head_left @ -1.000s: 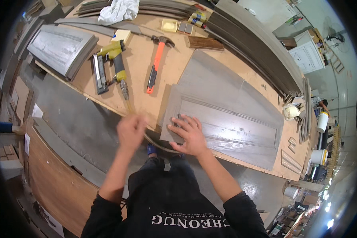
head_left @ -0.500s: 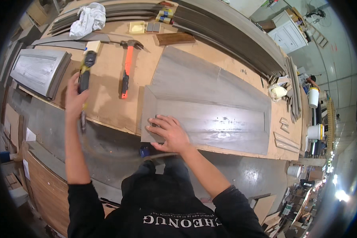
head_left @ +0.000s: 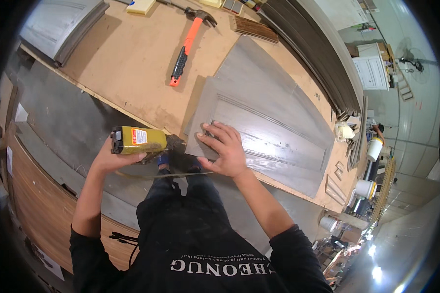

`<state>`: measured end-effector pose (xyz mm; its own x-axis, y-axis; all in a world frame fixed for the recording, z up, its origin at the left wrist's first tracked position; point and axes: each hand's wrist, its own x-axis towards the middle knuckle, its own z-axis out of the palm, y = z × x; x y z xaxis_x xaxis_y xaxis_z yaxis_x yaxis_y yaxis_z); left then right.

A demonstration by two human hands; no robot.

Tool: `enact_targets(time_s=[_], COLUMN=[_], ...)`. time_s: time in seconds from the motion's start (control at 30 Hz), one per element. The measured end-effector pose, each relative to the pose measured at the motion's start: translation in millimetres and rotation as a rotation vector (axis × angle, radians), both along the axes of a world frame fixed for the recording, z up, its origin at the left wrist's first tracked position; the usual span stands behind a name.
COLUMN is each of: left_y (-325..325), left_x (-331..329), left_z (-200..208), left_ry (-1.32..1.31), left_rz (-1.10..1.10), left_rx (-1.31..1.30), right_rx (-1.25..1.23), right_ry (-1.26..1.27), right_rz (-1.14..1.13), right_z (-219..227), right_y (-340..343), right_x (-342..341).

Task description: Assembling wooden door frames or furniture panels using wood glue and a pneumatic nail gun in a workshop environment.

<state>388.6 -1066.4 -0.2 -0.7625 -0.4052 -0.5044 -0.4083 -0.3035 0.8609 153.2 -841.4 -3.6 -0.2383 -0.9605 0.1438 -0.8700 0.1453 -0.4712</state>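
A yellow and black nail gun (head_left: 154, 138) is held in my left hand (head_left: 113, 158), off the table's front edge. Its dark nose end is close to the left corner of a grey panelled cabinet door (head_left: 274, 131). A thin hose hangs below it. My right hand (head_left: 226, 150) lies on that door near its left end, fingers spread over the face and the thumb by the front edge. Under the door is a larger grey board (head_left: 252, 56), reaching out toward the back. An orange and black claw hammer (head_left: 187, 49) rests on the table to the left.
Another grey panel piece (head_left: 58, 24) sits at the table's far left. A brown wood block (head_left: 255, 29) and long dark mouldings (head_left: 314, 53) lie at the back. Small wood strips (head_left: 335, 188) are near the right end; white buckets (head_left: 365, 188) stand beyond.
My left hand has brought the nail gun from over the table's left part nearer to me and to the door's corner, turning it sideways. My right hand stays on the door. The view has shifted.
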Motion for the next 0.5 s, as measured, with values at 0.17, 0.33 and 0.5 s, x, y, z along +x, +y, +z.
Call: enact_targets(time_s=[0.17,0.33,0.5], left_y=[5.9,3.6,2.1], left_x=[4.4,0.8,3.7], left_z=[-39.1,-44.6,-46.2], left_ry=[0.016,0.042,0.088], left_rz=[-0.026,-0.021,-0.032], left_rx=[0.193,0.179,0.152], right_rx=[0.009,0.021,0.029], right_ry=[0.008,0.018,0.021], right_rz=[0.005,0.001,-0.009], right_z=[0.2,0.8,1.8], right_y=[-2.2,-1.3,-2.5], right_x=[0.5,0.3,1.6])
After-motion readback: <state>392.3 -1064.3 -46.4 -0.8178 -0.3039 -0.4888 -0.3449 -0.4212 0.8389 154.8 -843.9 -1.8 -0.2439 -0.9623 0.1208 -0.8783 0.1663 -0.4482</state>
